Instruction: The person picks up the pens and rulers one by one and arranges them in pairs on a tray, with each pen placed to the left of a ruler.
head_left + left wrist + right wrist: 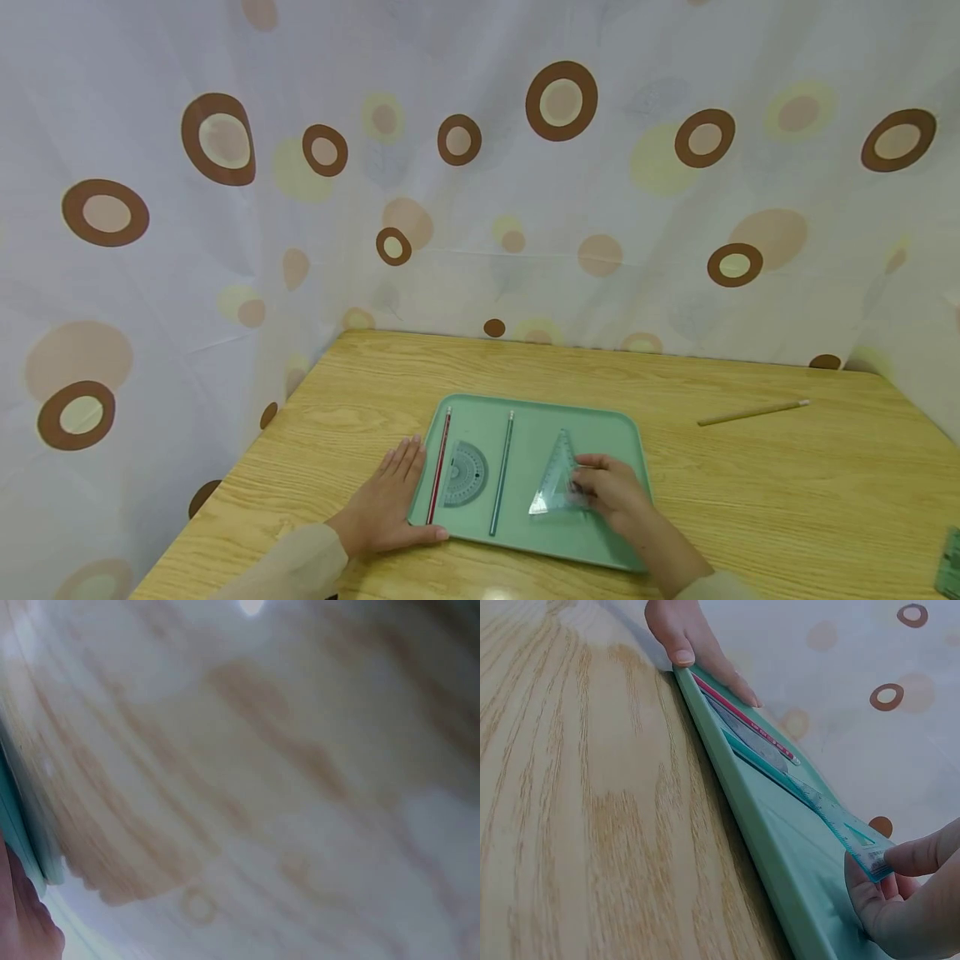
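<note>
A pale green tray (pixel 525 546) lies on the wooden table. My left hand (pixel 384 506) rests flat at its left edge, fingers straight, thumb along the front rim. Between thumb and fingers, my right hand (pixel 613 493) pinches a clear triangular set square (pixel 546 503) over the tray's right half; the right wrist view shows the grip on one corner of the set square (pixel 832 814). On the tray, from the left, are a red pencil (pixel 439 467), a clear protractor (pixel 468 475) and a teal pencil (pixel 502 475). The left wrist view is blurred, with part of the hand (pixel 28 922) in a corner.
A plain wood-coloured pencil (pixel 753 412) lies on the table (pixel 787 483) right of the tray. At the right edge of the head view a green object (pixel 948 562) is partly cut off. Patterned cloth (pixel 480 200) hangs behind and at the sides.
</note>
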The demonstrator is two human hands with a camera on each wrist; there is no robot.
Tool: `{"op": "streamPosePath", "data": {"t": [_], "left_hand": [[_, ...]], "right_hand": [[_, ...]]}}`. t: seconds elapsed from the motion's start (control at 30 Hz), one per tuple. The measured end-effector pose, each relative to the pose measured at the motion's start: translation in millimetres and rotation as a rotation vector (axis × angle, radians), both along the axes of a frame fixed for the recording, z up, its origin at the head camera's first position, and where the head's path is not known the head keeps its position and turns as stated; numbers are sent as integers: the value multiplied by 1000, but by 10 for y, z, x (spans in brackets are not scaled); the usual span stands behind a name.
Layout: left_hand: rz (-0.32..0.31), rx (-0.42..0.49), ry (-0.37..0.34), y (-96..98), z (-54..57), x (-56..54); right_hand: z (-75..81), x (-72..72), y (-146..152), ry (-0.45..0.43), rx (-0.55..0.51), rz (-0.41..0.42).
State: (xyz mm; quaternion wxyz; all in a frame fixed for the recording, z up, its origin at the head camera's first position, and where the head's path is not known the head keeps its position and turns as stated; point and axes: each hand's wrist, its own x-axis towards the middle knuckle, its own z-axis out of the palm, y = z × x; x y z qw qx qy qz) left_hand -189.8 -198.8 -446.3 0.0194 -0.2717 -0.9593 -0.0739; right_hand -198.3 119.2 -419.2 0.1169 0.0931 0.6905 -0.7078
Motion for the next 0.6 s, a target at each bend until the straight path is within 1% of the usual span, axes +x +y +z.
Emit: {"op": "streamPosePath", "data": {"t": [0.37, 0.6], "left_hand": [[3, 2, -4, 4, 5, 0], [1, -1, -1, 7, 8, 2]], "right_hand": [[13, -27, -96, 7, 87, -6], [9, -42, -145, 5, 47, -13]]}}
